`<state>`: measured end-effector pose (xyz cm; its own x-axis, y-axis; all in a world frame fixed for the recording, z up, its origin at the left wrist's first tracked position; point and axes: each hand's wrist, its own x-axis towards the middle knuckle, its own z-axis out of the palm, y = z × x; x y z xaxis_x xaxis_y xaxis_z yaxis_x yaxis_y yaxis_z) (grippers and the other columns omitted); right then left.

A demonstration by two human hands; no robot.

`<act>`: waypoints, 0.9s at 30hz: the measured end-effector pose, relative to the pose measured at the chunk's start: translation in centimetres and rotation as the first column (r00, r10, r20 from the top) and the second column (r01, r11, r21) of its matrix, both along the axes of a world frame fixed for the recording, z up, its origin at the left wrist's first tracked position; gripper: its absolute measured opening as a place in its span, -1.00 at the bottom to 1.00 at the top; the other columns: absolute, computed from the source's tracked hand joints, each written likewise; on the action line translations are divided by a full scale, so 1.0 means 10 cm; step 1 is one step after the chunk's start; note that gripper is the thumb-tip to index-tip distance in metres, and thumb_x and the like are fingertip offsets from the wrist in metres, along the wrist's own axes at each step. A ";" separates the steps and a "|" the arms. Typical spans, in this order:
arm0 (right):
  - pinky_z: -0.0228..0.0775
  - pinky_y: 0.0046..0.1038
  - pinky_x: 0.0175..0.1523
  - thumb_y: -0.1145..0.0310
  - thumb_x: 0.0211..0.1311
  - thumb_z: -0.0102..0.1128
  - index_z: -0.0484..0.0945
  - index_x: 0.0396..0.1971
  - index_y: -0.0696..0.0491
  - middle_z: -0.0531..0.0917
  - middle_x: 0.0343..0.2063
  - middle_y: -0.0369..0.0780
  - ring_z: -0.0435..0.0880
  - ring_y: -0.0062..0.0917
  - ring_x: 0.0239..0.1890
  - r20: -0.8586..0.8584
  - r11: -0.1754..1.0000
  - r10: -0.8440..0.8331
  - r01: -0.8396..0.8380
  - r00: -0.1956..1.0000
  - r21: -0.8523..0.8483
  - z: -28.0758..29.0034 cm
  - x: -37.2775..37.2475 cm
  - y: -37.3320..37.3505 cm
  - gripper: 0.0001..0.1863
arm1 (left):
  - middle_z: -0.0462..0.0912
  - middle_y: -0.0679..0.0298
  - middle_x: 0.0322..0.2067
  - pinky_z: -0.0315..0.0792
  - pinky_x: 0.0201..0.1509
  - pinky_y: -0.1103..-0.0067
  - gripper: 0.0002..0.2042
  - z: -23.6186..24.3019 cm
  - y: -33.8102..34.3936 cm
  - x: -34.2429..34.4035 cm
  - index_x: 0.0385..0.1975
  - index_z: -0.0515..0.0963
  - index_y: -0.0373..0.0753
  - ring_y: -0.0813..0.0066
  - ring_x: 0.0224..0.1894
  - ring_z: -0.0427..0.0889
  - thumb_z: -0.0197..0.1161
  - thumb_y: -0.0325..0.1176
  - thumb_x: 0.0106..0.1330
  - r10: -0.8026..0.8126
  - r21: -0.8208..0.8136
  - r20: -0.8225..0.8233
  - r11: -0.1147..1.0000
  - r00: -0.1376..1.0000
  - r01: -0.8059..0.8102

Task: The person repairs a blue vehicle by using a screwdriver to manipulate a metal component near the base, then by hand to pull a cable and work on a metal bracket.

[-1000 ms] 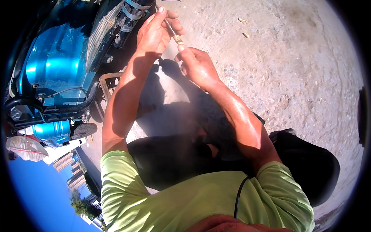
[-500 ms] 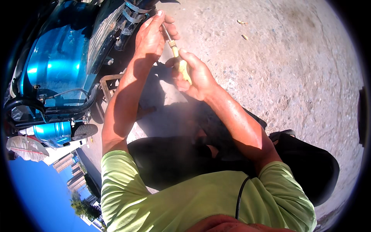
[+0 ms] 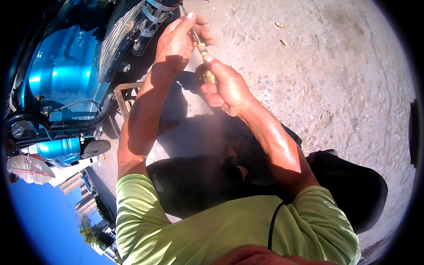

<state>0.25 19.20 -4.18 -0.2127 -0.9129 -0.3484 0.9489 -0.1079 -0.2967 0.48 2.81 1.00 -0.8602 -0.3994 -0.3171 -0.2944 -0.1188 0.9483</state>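
A screwdriver (image 3: 203, 49) with a worn yellowish handle and a thin metal shaft points away from me, up toward the blue vehicle. Its handle sits in my right hand (image 3: 227, 84), which is closed round it with the thumb along the top. Farther up, my left hand (image 3: 174, 42) steadies the shaft between its thumb and curled fingers. Just past the left hand is a dark tube (image 3: 148, 31) wrapped by metal band clamps (image 3: 154, 15). The screwdriver's tip reaches the top edge beside the tube; what it touches there cannot be made out.
The shiny blue vehicle body (image 3: 62, 70) with a black tube frame (image 3: 75, 126) fills the left. Below it are a rusty metal stand (image 3: 126, 87), a wheel (image 3: 96, 149) and a whitish sack (image 3: 30, 170). Rough concrete ground (image 3: 318, 79) lies to the right, with small yellowish scraps (image 3: 283, 43).
Both hands have shifted slightly right, the right one also a little upward along with the screwdriver. My right fingers sit differently on the handle, hiding more of its end.
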 end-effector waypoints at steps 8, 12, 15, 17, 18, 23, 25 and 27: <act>0.33 -0.45 -0.43 0.03 0.40 0.09 0.55 -0.35 0.14 0.58 -0.64 -0.24 0.51 -0.52 -0.60 -0.594 0.929 -0.097 0.287 0.799 0.235 -0.13 0.15 -0.10 -0.58 | 0.61 0.17 -0.45 0.49 -0.21 0.41 -0.64 -0.04 0.09 0.03 -0.12 0.52 -0.35 0.28 -0.34 0.64 0.07 -0.11 0.50 0.068 0.040 0.052 0.997 0.996 -0.070; 0.28 -0.50 -0.48 -0.02 0.41 0.02 0.52 -0.22 0.08 0.55 -0.62 -0.27 0.43 -0.59 -0.63 0.143 0.984 -0.111 0.129 0.983 -0.125 -0.11 0.15 -0.09 -0.58 | 0.47 0.23 -0.59 0.41 -0.39 0.39 -0.66 0.01 0.14 0.02 -0.22 0.49 -0.34 0.35 -0.49 0.52 0.13 -0.11 0.47 0.203 0.131 0.076 0.969 0.976 -0.212; 0.24 -0.57 -0.49 -0.04 0.44 -0.06 0.48 -0.11 0.07 0.53 -0.56 -0.30 0.42 -0.68 -0.63 0.639 0.822 0.185 0.240 0.746 -0.517 -0.26 0.17 -0.05 -0.57 | 0.45 0.26 -0.60 0.38 -0.40 0.39 -0.66 -0.08 0.22 0.01 -0.22 0.47 -0.34 0.35 -0.52 0.47 0.15 -0.10 0.46 0.279 0.156 -0.014 0.949 0.960 -0.274; 0.24 -0.59 -0.48 -0.03 0.44 -0.05 0.47 -0.08 0.05 0.51 -0.56 -0.33 0.43 -0.70 -0.62 0.692 0.698 0.375 0.304 0.617 -0.649 -0.33 0.15 0.00 -0.58 | 0.38 0.31 -0.62 0.36 -0.38 0.41 -0.66 -0.09 0.30 -0.03 -0.20 0.44 -0.32 0.38 -0.54 0.40 0.15 -0.09 0.47 0.320 0.234 -0.050 0.925 0.946 -0.300; 0.22 -0.59 -0.53 -0.05 0.43 -0.02 0.46 -0.15 0.02 0.47 -0.61 -0.37 0.40 -0.71 -0.66 0.672 0.715 0.387 0.254 0.631 -0.651 -0.32 0.07 0.03 -0.60 | 0.36 0.32 -0.63 0.36 -0.38 0.41 -0.66 -0.10 0.33 -0.06 -0.19 0.44 -0.32 0.39 -0.53 0.39 0.14 -0.09 0.47 0.328 0.258 -0.062 0.918 0.943 -0.302; 0.12 -0.60 -0.63 -0.07 0.43 0.01 0.41 -0.31 -0.01 0.37 -0.68 -0.41 0.24 -0.73 -0.78 0.437 0.878 0.180 0.057 0.882 -0.475 -0.24 0.01 -0.02 -0.61 | 0.31 0.35 -0.64 0.36 -0.36 0.45 -0.67 -0.13 0.30 -0.05 -0.17 0.42 -0.31 0.41 -0.53 0.37 0.09 -0.10 0.50 0.317 0.252 -0.081 0.924 0.945 -0.289; 0.09 -0.62 -0.66 -0.08 0.44 -0.01 0.42 -0.34 -0.02 0.33 -0.70 -0.44 0.19 -0.75 -0.81 0.352 0.921 0.123 0.025 0.928 -0.389 -0.16 0.02 0.00 -0.61 | 0.36 0.33 -0.63 0.38 -0.36 0.44 -0.67 -0.12 0.25 -0.03 -0.17 0.42 -0.32 0.40 -0.52 0.40 0.06 -0.10 0.52 0.275 0.230 -0.086 0.941 0.958 -0.250; 0.05 -0.66 -0.68 -0.09 0.46 -0.07 0.47 -0.36 -0.02 0.29 -0.71 -0.48 0.16 -0.78 -0.84 0.281 0.941 0.096 0.005 0.955 -0.340 -0.14 0.03 0.01 -0.58 | 0.40 0.31 -0.62 0.39 -0.36 0.44 -0.67 -0.14 0.22 -0.02 -0.17 0.42 -0.33 0.39 -0.51 0.42 0.06 -0.11 0.52 0.254 0.227 -0.084 0.947 0.964 -0.230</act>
